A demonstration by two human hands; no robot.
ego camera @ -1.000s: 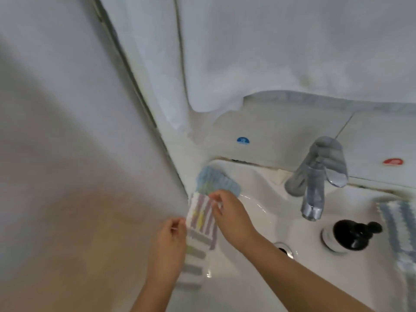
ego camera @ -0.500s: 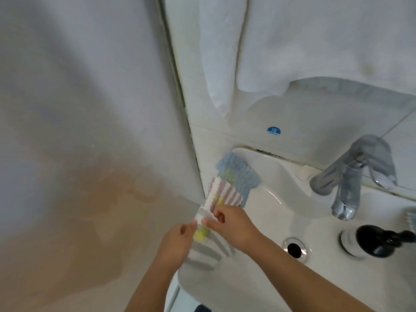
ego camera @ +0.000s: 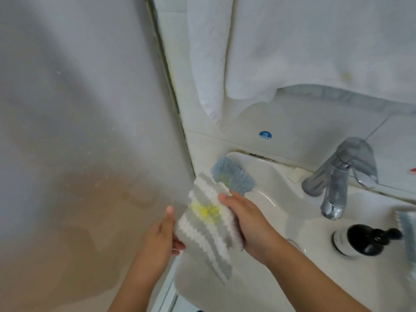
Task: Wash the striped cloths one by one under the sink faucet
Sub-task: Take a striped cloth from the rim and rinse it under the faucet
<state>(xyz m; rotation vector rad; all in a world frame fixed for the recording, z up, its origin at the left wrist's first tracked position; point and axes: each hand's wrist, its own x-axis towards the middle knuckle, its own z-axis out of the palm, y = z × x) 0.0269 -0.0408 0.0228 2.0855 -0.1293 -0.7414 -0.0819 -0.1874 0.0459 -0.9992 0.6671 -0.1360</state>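
Note:
A grey-and-white striped cloth (ego camera: 208, 224) with a yellow stain is lifted above the left rim of the white sink (ego camera: 276, 194). My left hand (ego camera: 163, 237) grips its lower left edge, thumb up. My right hand (ego camera: 245, 219) holds its right side with fingers curled over the top. A blue cloth (ego camera: 234, 176) lies on the sink's back left rim. Another blue-striped cloth (ego camera: 408, 235) shows at the right edge. The chrome faucet (ego camera: 335, 183) stands at the back right; no water is running.
A black pump bottle (ego camera: 364, 239) lies on the sink's right side. White towels (ego camera: 292, 46) hang above the sink. A glass shower panel (ego camera: 78, 143) fills the left. The drain is partly hidden behind my right forearm.
Both hands have lifted the grey-striped cloth off the pile on the rim and turned it over, showing the yellow stain. The camera has shifted a little left.

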